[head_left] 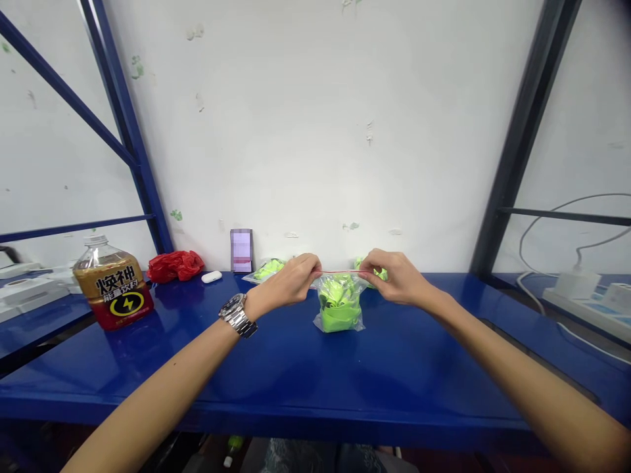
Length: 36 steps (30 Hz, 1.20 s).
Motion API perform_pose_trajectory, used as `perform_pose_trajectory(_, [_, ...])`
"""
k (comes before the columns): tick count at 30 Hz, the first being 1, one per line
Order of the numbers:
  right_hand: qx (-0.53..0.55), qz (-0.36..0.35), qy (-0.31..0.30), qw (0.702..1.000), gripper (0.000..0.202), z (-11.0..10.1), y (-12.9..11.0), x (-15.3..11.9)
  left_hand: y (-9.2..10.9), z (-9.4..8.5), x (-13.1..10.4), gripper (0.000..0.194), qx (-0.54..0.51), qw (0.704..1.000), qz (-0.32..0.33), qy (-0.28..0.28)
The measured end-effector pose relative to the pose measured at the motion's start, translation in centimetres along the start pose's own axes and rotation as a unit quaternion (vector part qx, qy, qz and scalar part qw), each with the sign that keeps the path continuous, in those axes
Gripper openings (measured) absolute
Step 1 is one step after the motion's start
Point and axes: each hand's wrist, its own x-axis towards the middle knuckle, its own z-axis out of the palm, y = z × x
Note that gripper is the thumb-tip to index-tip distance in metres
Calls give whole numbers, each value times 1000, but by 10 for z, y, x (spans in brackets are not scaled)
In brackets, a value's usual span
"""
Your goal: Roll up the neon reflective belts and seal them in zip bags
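Note:
A clear plastic bag [340,309] with a red strip along its top holds something bright green and stands upright on the blue table [296,374]. My left hand [296,279], with a metal watch on its wrist, pinches the left end of the bag's top edge. At the right end of that edge, my right hand [392,276] has its fingers pinched on the bag too. The top edge is stretched straight between both hands. Behind my left hand lies another clear bag with green contents [269,270]. More green material [379,272] shows behind my right hand.
On the left stand a large drink bottle [116,286], a crumpled red bag [176,265] and a small white case [211,276]. A phone [241,251] leans on the wall. Power strips and cables [586,302] lie at right.

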Motion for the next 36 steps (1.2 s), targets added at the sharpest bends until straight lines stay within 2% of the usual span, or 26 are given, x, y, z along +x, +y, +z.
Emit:
perform_pose_trajectory(5, [21,13,-14,1000,11,0,-1,1,-2,9,0,25,29,999,-15,-8])
perform_pose_trajectory(8, [24,13,-19,999,13,-2,-2,1,1,6,1,18,26,999,-25,5])
perform_pose_trajectory(11, [22,0,-27,999,13,-3,-4,2,7,-3,4,5,7,1000,-6,11])
perform_pose_trajectory(16, [37,-19,-36,998,12,1,-9,6,17,-13,9,10,-25,999,23,-15])
perform_pose_trajectory(24, [32,-36,-19,999,7,7,-10,6,22,-7,11,11,-33,999,36,-21])
perform_pose_trajectory(29, [41,-21,-4,999,8,11,-9,6,21,-8,12,8,-64,998,20,-20])
perform_pose_trajectory(36, [68,-16,-27,997,4,4,-17,7,16,-14,15,11,-112,993,-12,-42])
